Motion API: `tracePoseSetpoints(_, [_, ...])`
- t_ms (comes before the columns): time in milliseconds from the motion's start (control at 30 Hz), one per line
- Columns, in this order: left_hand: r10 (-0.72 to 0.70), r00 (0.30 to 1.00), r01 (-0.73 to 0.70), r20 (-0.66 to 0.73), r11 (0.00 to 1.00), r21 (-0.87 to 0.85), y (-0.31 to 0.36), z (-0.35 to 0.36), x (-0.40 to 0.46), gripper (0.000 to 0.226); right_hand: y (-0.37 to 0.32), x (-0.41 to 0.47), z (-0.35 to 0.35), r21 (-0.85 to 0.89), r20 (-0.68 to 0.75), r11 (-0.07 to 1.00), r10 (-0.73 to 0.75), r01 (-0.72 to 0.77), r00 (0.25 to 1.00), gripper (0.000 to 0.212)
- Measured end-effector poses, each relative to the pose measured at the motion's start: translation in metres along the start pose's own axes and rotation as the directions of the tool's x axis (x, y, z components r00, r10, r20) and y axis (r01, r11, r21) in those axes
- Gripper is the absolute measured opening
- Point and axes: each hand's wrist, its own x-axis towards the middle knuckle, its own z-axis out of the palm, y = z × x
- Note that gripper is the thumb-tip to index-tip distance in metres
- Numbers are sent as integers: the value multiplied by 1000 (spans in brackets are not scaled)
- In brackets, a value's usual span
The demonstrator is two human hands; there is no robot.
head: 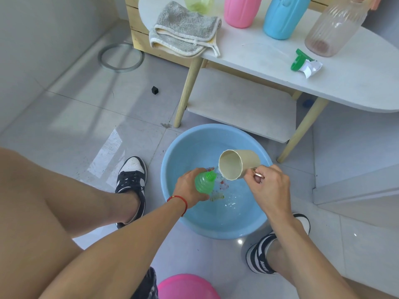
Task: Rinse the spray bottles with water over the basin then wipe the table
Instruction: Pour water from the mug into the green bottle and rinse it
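Observation:
My left hand [190, 187] grips a small green spray bottle [205, 182] without its spray head, held over the blue basin [183, 212] on the floor. My right hand [269, 186] holds a cream mug [237, 164] by its metal handle, tipped on its side with the mouth towards the bottle's neck. Water lies in the basin. On the white table [356, 83] stand a pink bottle [240, 10], a blue bottle [282, 17], a clear ribbed bottle [334, 29] and a pale green bottle [198, 3]. A green spray head [302, 61] lies loose there, and a grey cloth [185, 31] hangs over the table's left edge.
The table has pale wooden legs [187, 89] and a lower shelf [244, 104] just behind the basin. My shoes [131, 180] stand either side of the basin. A pink container [185, 287] sits at the bottom edge. A clear ring [121, 58] and a small black cube [154, 90] lie on the tiles.

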Motion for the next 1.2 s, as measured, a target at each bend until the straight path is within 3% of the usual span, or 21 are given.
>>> tracePoseSetpoints(933, [-34, 998, 30, 49, 997, 75, 2, 2, -1, 88, 9, -2, 7, -85, -220, 973, -229, 215, 948, 38])
tracePoseSetpoints(1200, [-45, 997, 41, 57, 997, 70, 3, 2, -1, 87, 12, -1, 6, -186, -270, 919, -388, 348, 881, 34])
